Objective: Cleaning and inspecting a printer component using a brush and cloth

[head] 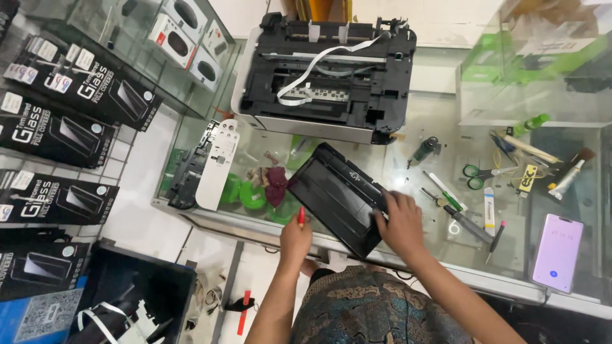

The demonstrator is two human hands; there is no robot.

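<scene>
A black rectangular printer tray part (335,194) lies tilted on the glass counter (421,137). My right hand (400,221) rests on its right near edge and grips it. My left hand (296,240) is closed around a red-handled tool (301,216), just left of the part's near corner. Behind them stands an opened printer (322,76) with its cover off and a white ribbon cable draped across its black inside.
A white panel and a black part (207,164) lie at the counter's left end, with green pieces and a dark red cloth (275,185) beside them. Screwdrivers (456,207), scissors (479,175), a brush and a phone (558,251) lie on the right. Boxed goods hang at left.
</scene>
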